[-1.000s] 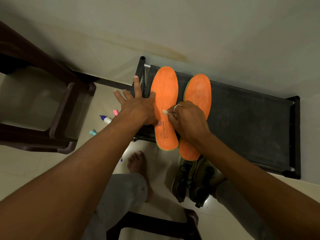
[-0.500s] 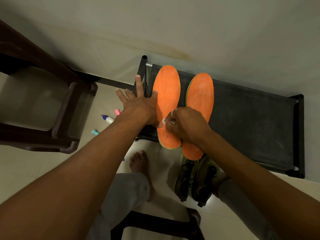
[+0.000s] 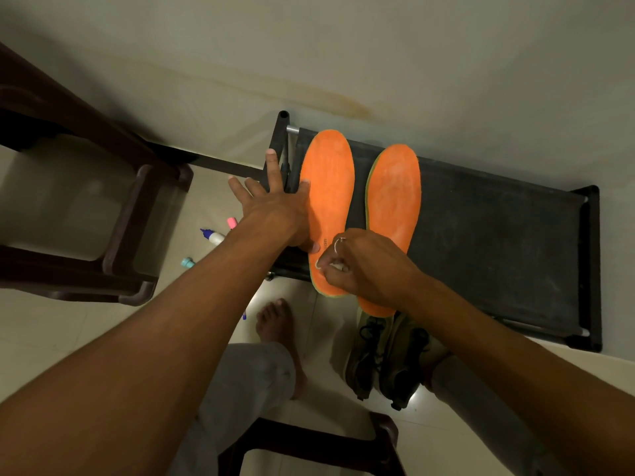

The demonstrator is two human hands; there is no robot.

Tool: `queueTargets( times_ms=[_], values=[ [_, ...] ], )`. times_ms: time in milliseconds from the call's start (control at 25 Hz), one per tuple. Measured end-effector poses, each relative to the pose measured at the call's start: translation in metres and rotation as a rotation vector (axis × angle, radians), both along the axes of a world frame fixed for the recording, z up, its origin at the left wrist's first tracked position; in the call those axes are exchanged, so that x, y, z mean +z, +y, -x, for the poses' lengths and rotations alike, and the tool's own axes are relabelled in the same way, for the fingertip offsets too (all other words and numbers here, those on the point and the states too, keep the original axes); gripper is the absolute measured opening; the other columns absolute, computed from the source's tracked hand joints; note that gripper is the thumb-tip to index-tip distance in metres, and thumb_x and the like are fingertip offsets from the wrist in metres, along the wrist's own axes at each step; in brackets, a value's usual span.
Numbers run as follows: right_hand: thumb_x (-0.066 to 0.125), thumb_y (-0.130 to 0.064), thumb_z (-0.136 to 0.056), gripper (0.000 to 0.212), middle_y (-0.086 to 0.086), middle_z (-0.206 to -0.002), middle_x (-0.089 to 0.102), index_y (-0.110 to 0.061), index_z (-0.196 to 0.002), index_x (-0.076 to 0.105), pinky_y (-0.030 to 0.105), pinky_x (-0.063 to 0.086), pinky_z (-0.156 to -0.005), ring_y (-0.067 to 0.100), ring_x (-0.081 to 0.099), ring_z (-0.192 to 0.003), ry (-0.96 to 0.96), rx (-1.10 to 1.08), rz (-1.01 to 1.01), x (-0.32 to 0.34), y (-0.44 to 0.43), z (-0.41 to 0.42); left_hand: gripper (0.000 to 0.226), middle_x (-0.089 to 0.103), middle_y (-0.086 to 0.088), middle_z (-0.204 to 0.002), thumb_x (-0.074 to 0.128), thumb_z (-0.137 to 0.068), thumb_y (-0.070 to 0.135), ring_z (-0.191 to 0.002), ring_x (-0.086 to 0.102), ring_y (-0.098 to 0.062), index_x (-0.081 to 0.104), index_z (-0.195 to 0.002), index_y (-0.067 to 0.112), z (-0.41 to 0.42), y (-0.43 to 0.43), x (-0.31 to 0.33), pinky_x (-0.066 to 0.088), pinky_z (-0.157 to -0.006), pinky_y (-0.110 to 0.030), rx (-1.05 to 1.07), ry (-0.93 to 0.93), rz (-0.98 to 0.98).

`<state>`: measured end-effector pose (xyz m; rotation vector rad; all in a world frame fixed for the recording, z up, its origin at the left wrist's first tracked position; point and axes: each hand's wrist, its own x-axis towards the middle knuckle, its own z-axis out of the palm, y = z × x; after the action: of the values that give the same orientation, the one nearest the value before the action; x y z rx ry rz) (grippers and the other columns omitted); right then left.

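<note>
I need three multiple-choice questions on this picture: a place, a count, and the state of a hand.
1. Where do the orange insoles lie?
A) on the black rack
B) on the floor
C) on a chair

2. How many orange insoles are there?
A) one
B) two
C) three

3. What is the right hand doing?
A) resting flat
B) hanging free
C) pinching a small white piece

Answers:
1 A, both rest on the rack's top.
2 B, two lie side by side.
3 C, its fingers curl round the piece.
</note>
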<state>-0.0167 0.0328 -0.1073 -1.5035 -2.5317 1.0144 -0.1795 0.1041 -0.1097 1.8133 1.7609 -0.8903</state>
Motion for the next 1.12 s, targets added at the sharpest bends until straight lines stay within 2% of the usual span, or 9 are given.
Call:
queueTargets(
  times_ms=[160, 280, 440, 520, 600, 720, 840, 960, 1120],
  values=[
    [0.067, -0.029, -0.089, 0.014, -0.008, -0.091, 0.074, -0.023, -0.095, 0.078, 0.031, 0.052, -0.069, 0.008, 0.064, -0.079, 0.045, -0.116, 0.076, 0.002, 0.007, -0.012, 0.132, -0.052, -0.020, -0.145, 0.078, -0.066, 0.068, -0.146, -0.009, -0.054, -0.016, -0.154, 0.042, 0.000, 0.001, 0.001, -0.010, -0.111, -0.073, -0.012, -0.008, -0.002],
    [0.067, -0.032, -0.088, 0.026, -0.006, -0.102, 0.074, -0.025, -0.112, 0.075, 0.019, 0.040, -0.069, 0.001, 0.057, -0.083, -0.006, -0.008, 0.013, -0.001, 0.006, -0.013, 0.132, -0.052, -0.020, -0.145, 0.079, -0.066, 0.068, -0.146, -0.009, -0.055, -0.017, -0.154, 0.041, 0.001, 0.001, 0.002, -0.010, -0.111, -0.073, -0.008, -0.011, 0.002],
    [0.067, -0.030, -0.087, 0.024, -0.014, -0.097, 0.068, -0.031, -0.110, 0.076, 0.006, 0.033, -0.065, -0.005, 0.046, -0.081, 0.045, 0.104, 0.119, 0.002, 0.004, -0.013, 0.132, -0.051, -0.020, -0.145, 0.078, -0.067, 0.068, -0.146, -0.008, -0.054, -0.016, -0.155, 0.041, 0.000, 0.000, 0.004, -0.009, -0.112, -0.072, -0.011, -0.014, 0.004],
    [0.066, -0.032, -0.087, 0.022, -0.021, -0.092, 0.059, -0.036, -0.107, 0.075, 0.007, 0.033, -0.065, -0.003, 0.044, -0.083, 0.016, 0.142, 0.099, 0.004, 0.002, -0.016, 0.132, -0.051, -0.020, -0.145, 0.078, -0.066, 0.069, -0.146, -0.008, -0.054, -0.016, -0.154, 0.041, -0.002, 0.000, 0.006, -0.008, -0.112, -0.072, -0.008, -0.013, 0.008],
    [0.066, -0.030, -0.087, 0.021, -0.018, -0.094, 0.061, -0.034, -0.105, 0.076, 0.010, 0.034, -0.066, 0.003, 0.051, -0.088, -0.004, 0.038, 0.007, 0.003, 0.003, -0.022, 0.132, -0.051, -0.020, -0.145, 0.078, -0.066, 0.068, -0.146, -0.008, -0.055, -0.016, -0.154, 0.041, -0.002, 0.001, 0.007, -0.008, -0.112, -0.072, -0.004, -0.007, 0.014],
    [0.065, -0.029, -0.087, 0.024, -0.013, -0.099, 0.066, -0.033, -0.108, 0.075, 0.025, 0.047, -0.075, 0.004, 0.053, -0.092, 0.006, 0.009, 0.047, 0.002, 0.001, -0.022, 0.133, -0.051, -0.021, -0.145, 0.079, -0.067, 0.068, -0.145, -0.008, -0.056, -0.018, -0.154, 0.041, -0.004, 0.001, 0.006, -0.007, -0.112, -0.072, 0.003, -0.001, 0.022],
    [0.064, -0.031, -0.087, 0.023, -0.015, -0.097, 0.065, -0.035, -0.107, 0.075, 0.024, 0.045, -0.074, 0.000, 0.048, -0.088, 0.019, 0.072, 0.039, 0.001, -0.005, -0.014, 0.134, -0.053, -0.019, -0.144, 0.081, -0.065, 0.066, -0.146, -0.009, -0.055, -0.017, -0.154, 0.042, -0.003, 0.002, 0.005, -0.007, -0.112, -0.073, 0.014, -0.002, 0.023],
    [0.064, -0.028, -0.089, 0.021, -0.010, -0.097, 0.068, -0.031, -0.106, 0.076, 0.032, 0.049, -0.076, 0.009, 0.055, -0.094, 0.026, -0.089, 0.002, -0.003, -0.002, -0.014, 0.135, -0.054, -0.018, -0.143, 0.081, -0.065, 0.065, -0.145, -0.010, -0.055, -0.018, -0.153, 0.043, -0.002, 0.002, 0.003, -0.008, -0.112, -0.073, 0.023, -0.006, 0.028],
    [0.062, -0.035, -0.089, 0.023, -0.013, -0.096, 0.066, -0.036, -0.107, 0.075, 0.027, 0.046, -0.071, 0.002, 0.053, -0.092, 0.093, 0.055, 0.052, -0.005, -0.013, -0.003, 0.132, -0.054, -0.019, -0.143, 0.080, -0.067, 0.066, -0.146, -0.009, -0.055, -0.018, -0.153, 0.043, -0.004, 0.003, 0.002, -0.009, -0.112, -0.073, 0.011, 0.014, 0.025]
  ],
)
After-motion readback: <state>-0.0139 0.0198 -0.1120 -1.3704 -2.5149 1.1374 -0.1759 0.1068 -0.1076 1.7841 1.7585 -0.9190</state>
